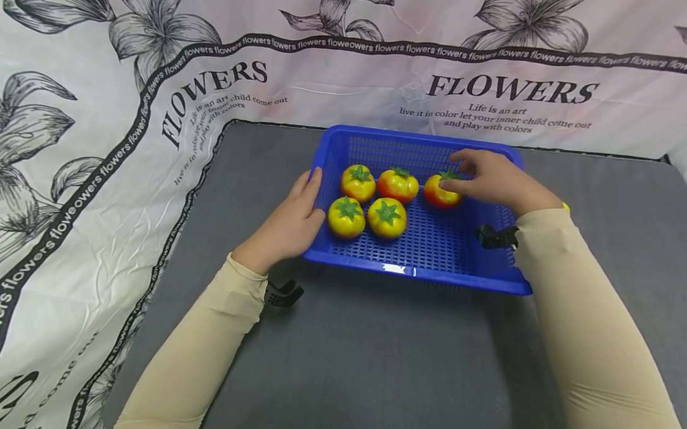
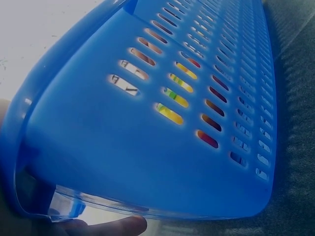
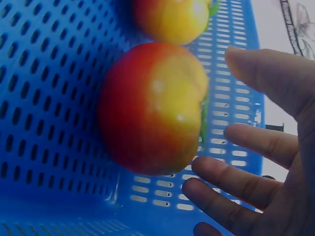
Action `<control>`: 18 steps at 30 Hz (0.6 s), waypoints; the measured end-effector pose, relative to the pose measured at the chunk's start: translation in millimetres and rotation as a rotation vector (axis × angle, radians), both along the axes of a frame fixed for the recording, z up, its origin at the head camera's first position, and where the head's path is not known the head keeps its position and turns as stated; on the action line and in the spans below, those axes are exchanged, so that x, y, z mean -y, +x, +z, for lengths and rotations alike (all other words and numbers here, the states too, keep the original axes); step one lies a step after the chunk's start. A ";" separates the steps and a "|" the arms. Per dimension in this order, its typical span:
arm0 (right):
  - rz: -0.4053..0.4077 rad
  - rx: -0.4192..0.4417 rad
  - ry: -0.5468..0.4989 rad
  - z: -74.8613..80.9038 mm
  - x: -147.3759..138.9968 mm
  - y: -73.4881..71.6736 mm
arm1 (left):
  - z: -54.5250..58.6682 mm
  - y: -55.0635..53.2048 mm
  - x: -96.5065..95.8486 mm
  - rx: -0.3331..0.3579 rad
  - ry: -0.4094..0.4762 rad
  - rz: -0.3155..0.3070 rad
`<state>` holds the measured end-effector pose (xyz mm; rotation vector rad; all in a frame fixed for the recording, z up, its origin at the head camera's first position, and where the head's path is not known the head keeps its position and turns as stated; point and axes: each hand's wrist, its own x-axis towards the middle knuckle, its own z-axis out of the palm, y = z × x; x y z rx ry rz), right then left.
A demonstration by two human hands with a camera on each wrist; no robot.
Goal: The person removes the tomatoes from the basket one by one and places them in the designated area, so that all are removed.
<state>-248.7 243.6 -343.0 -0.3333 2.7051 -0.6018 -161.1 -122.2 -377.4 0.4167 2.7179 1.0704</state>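
A blue plastic basket (image 1: 460, 278) with slotted walls holds several shiny yellow-and-red tomatoes with green star-shaped tops. My left hand (image 1: 289, 228) grips the basket's left end at the rim; the left wrist view shows a finger along that rim and the slotted outer wall (image 2: 108, 147). Over the basket's right half, my right hand (image 1: 492, 178) hovers with thumb and fingers spread beside the rightmost tomato (image 1: 439, 191). In the right wrist view this tomato (image 3: 152, 108) sits apart from the thumb, with the fingertips (image 3: 204, 167) close by its top side.
Two tomatoes stand in the front row, a yellow one (image 1: 387, 218) among them. Something small and yellow (image 1: 566, 208) peeks out past the right cuff. Dark grey tabletop (image 1: 395, 355) surrounds the basket, and a flower-printed cloth (image 1: 348, 82) runs behind it.
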 end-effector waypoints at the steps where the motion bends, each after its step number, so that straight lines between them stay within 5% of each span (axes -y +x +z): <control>1: 0.000 0.003 0.002 -0.4 0.6 -0.1 | -0.2 -0.3 0.1 -0.001 0.000 -0.002; 18: 0.074 0.006 0.078 -9.0 2.0 -2.1 | -0.7 -0.5 0.0 0.006 -0.011 0.006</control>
